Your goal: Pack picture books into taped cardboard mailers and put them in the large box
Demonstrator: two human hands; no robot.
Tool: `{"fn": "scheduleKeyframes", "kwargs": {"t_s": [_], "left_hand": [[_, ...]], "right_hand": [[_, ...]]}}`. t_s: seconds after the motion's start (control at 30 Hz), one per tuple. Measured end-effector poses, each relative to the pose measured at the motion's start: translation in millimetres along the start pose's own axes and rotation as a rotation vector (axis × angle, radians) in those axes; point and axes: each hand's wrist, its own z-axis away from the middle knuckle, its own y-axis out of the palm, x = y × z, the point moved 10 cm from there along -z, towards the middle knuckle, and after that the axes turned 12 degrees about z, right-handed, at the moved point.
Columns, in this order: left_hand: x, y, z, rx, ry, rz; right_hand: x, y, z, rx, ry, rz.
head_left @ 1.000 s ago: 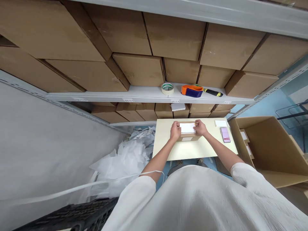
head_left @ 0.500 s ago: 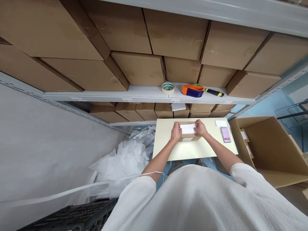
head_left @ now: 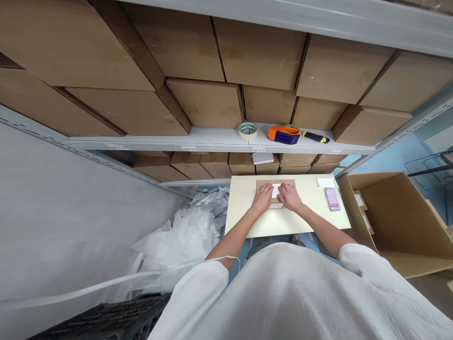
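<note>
A small brown cardboard box (head_left: 275,182) lies on the pale yellow tabletop (head_left: 244,212). On its top face is a white label (head_left: 275,191), partly covered by my fingers. My left hand (head_left: 262,197) rests flat on the label's left part, fingers stretched out. Over the right part, my right hand (head_left: 289,196) lies the same way, its fingers pointing inward and spread on the paper. Another pale label (head_left: 276,206) shows on the box's near side, below the hands.
A phone (head_left: 332,199) and a white paper stack (head_left: 325,182) lie at the table's right. Beside it stands a large open carton (head_left: 406,212). The shelf above bears a tape roll (head_left: 247,131), an orange-blue tape dispenser (head_left: 284,134) and a utility knife (head_left: 315,137). White scrap paper (head_left: 191,222) heaps at left.
Both hands have gone from pinching the label's two ends to lying flat on it, closer together. The box has hardly moved.
</note>
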Motion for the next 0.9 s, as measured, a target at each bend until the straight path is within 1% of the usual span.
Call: {"fn": "scheduleKeyframes", "kwargs": {"t_s": [0.07,0.13,0.2,0.27,0.4,0.47,0.57,0.63,0.7,0.77,0.83,0.9], "left_hand": [[-1,13.2,4,0.089,0.039,-0.031],[4,23.6,8,0.158,0.040,-0.064],[10,29.1,11,0.197,0.036,-0.090],[15,30.6,13,0.217,0.020,-0.105],[23,29.4,17,0.240,-0.052,-0.100],[24,27.0,18,0.230,-0.093,-0.082],[27,19.2,20,0.178,-0.166,-0.057],[32,12.5,20,0.146,-0.242,-0.041],[38,6.9,21,0.133,-0.312,-0.014],[40,3.5,21,0.140,-0.337,0.020],[38,2.0,20,0.155,-0.327,0.040],[36,0.8,21,0.169,-0.324,0.043]], "right_hand": [[13,14,6,0.033,-0.086,0.001],[17,27,10,0.074,-0.112,0.020],[16,35,12,0.110,-0.116,0.040],[12,40,13,0.141,-0.102,0.053],[1,44,16,0.206,-0.017,0.070],[-7,43,19,0.226,0.047,0.070],[-23,34,25,0.208,0.161,0.028],[-36,26,31,0.194,0.253,-0.011],[-48,21,37,0.210,0.328,-0.053],[-53,20,42,0.257,0.347,-0.111],[-51,21,45,0.298,0.321,-0.169],[-48,19,46,0.301,0.299,-0.202]]}}
